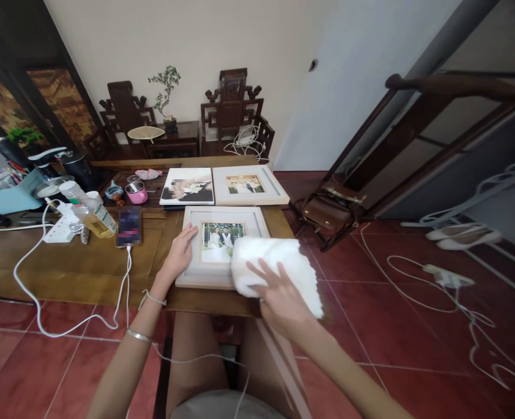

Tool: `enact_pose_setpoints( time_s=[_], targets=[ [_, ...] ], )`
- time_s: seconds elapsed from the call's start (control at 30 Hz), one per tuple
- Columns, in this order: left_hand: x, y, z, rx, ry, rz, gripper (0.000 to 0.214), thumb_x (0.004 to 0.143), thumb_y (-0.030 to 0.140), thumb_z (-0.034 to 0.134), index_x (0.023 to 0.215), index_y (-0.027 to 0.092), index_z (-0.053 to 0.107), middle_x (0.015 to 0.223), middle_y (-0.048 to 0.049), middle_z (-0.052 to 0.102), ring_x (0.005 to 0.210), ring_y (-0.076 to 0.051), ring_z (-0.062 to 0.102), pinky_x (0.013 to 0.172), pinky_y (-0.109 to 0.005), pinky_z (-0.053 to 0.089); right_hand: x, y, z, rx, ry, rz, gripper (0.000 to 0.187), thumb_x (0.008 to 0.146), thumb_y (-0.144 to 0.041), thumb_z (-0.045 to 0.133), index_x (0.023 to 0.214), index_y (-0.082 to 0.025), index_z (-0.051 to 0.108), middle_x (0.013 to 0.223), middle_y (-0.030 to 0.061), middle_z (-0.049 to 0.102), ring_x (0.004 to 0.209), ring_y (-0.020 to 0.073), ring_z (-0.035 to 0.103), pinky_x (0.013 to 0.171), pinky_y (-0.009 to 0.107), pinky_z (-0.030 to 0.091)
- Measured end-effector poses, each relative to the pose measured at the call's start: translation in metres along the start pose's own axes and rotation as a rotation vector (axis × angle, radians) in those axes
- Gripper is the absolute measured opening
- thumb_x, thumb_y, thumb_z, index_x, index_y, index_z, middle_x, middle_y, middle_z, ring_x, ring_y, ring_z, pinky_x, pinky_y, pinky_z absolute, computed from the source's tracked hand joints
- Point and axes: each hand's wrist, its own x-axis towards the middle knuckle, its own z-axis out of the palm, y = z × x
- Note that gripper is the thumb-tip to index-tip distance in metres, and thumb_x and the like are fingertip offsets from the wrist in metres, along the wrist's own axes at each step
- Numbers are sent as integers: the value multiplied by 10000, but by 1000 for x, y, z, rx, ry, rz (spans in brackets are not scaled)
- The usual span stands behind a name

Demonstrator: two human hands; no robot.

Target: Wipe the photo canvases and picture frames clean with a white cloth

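Observation:
A light picture frame (257, 216) lies face up near the table's front edge, holding a photo (224, 240) of a couple outdoors. My left hand (181, 250) rests on the frame's left border, fingers stretched out along it. Over the frame's lower right corner lies a white fluffy cloth (303, 262), part of it hanging past the table edge. My right hand (279, 297) has hold of that cloth and presses it against the frame, its fingers somewhat spread. The cloth hides the frame's right part.
Behind the frame lie a second framed photo (279, 189) and a photo panel (187, 195). To the left are a charging phone (128, 227), a bottle (98, 218), a pink cup (137, 193) and a power strip (60, 228). A wooden chair (366, 157) stands right.

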Motion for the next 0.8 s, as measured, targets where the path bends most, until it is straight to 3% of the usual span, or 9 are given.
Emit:
enact_pose_setpoints(
  time_s=[0.1, 0.17, 0.3, 0.4, 0.47, 0.57, 0.67, 0.8],
  targets=[
    [1, 0, 1, 2, 2, 5, 491, 808, 29, 348, 1239, 139, 557, 1312, -95, 556, 1315, -204, 408, 1118, -423, 320, -12, 13, 7, -53, 106, -10, 425, 667, -65, 475, 988, -204, 717, 1419, 66, 432, 1350, 327, 274, 1103, 590, 145],
    [0, -1, 3, 0, 10, 3, 506, 798, 20, 351, 1243, 151, 555, 1313, -85, 557, 1317, -202, 405, 1119, -434, 316, -10, 5, 14, -102, 157, -20, 364, 670, -87, 519, 942, -211, 726, 1418, 67, 435, 1341, 356, 277, 1098, 609, 120],
    [-2, -3, 5, 6, 31, -4, 509, 798, 21, 349, 1239, 163, 558, 1306, -78, 565, 1313, -198, 410, 1120, -440, 312, 15, -41, 24, -111, 157, -88, 286, 718, -132, 575, 940, -227, 730, 1424, 79, 426, 1332, 398, 262, 1086, 649, 66],
    [-3, -5, 4, 16, 11, -8, 493, 810, 30, 343, 1236, 154, 556, 1312, -87, 559, 1323, -197, 395, 1119, -442, 310, 36, -75, 30, -68, 172, -187, 213, 811, -196, 539, 890, -210, 736, 1443, 79, 397, 1325, 412, 263, 1073, 670, 104],
    [-5, -6, 4, 26, -12, -6, 488, 812, 31, 341, 1239, 144, 548, 1323, -94, 548, 1332, -196, 381, 1117, -438, 312, 41, -84, 33, -38, 214, -229, 243, 855, -209, 493, 856, -189, 735, 1439, 78, 404, 1316, 406, 285, 1071, 665, 147],
    [-6, -8, 3, 43, -25, 15, 497, 807, 19, 336, 1246, 134, 539, 1336, -100, 535, 1341, -193, 367, 1121, -434, 304, 30, -70, 33, -2, 276, -256, 255, 815, -113, 486, 818, -183, 731, 1420, 63, 434, 1326, 357, 300, 1102, 613, 163],
    [-5, -8, 3, 52, -30, 31, 510, 792, 6, 340, 1247, 118, 539, 1328, -113, 539, 1337, -197, 372, 1125, -424, 302, 7, -32, 26, 12, 305, -229, 319, 701, -34, 486, 831, -192, 730, 1414, 45, 441, 1352, 310, 274, 1129, 559, 158],
    [-3, -11, 4, 44, -64, 53, 537, 762, -7, 357, 1250, 122, 543, 1339, -108, 531, 1342, -207, 361, 1127, -427, 301, -14, 17, 9, 14, 247, -145, 385, 593, -35, 466, 834, -183, 728, 1399, 58, 452, 1352, 303, 283, 1129, 552, 164]
  ],
)
